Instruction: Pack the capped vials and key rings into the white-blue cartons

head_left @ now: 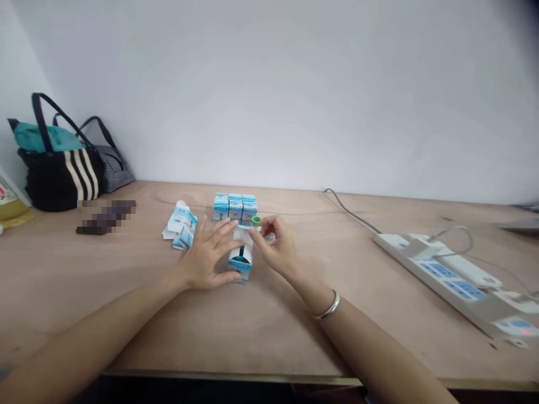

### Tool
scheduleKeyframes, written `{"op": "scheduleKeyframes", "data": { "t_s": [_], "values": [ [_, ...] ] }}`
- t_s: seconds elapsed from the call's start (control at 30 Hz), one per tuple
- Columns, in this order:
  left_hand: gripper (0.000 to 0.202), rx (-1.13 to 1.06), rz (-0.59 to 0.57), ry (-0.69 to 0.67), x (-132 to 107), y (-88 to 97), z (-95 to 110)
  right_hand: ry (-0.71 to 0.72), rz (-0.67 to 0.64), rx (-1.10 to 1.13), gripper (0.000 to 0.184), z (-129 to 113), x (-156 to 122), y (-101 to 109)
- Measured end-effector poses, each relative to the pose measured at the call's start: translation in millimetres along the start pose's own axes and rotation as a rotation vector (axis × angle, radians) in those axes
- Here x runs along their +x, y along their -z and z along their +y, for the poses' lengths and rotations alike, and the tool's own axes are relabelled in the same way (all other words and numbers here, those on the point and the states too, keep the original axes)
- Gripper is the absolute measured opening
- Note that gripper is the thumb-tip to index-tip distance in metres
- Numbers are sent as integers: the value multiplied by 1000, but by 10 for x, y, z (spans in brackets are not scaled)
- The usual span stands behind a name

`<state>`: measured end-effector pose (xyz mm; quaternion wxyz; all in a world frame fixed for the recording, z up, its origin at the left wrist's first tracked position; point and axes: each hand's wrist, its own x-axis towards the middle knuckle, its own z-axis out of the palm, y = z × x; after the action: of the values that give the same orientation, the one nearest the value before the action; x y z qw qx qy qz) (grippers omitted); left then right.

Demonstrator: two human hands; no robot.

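Note:
A small blue-and-white carton [240,265] stands upright between my hands with its top open and a dark inside showing. My left hand [206,255] cups its left side with spread fingers. My right hand [275,245] pinches a white flap [246,234] at the carton's top. Just beyond my right fingertips lies a green cap [256,221]. Behind it stands a block of similar cartons [234,208] in tight rows. A flattened pile of opened cartons [181,227] lies left of my left hand.
The plywood table [278,336] runs across the view to a wall. At the far left stand a black-striped tote bag [59,178] and a grey striped bag [112,167]. A pixelated dark object [105,216] lies near them. A white power strip [446,275] with cables lies at the right.

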<state>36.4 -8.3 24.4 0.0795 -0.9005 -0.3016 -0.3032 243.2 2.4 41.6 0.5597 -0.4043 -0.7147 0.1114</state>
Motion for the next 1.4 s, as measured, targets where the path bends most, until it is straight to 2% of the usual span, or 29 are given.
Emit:
{"op": "scheduleKeyframes", "data": {
  "t_s": [0.07,0.13,0.23,0.4,0.5,0.63,0.7,0.9,1.07,1.17,1.27,1.33,1.4],
  "values": [
    [60,6,-12,23,4,-5,2,166,-74,-74,16,-64,-1,68],
    [63,-27,-29,64,-1,-17,2,281,-231,-112,16,-99,-3,112],
    [63,-143,-33,115,-6,-35,-1,340,-417,-169,22,-108,-2,129],
    [62,-265,-4,104,8,-35,-5,378,-558,-176,21,-105,14,127],
    [60,-262,3,76,16,-21,2,403,-543,-180,15,-95,19,143],
    [54,-197,14,70,-2,-23,0,417,-426,-158,18,-38,28,172],
    [54,-103,73,83,-22,-37,-7,416,-400,-163,20,-7,37,186],
    [45,139,290,30,-74,-78,15,404,-461,-141,10,8,61,207],
    [45,195,435,134,-119,-102,39,377,-491,-97,13,16,83,207],
    [41,155,396,152,-143,-115,29,354,-494,-106,12,26,86,214],
    [31,72,332,79,-141,-129,13,327,-492,-129,13,23,76,218],
    [28,-16,282,34,-130,-148,-2,308,-501,-147,14,15,66,211],
    [33,-152,209,48,-124,-182,-22,290,-507,-173,15,3,58,196]
  ]
}}
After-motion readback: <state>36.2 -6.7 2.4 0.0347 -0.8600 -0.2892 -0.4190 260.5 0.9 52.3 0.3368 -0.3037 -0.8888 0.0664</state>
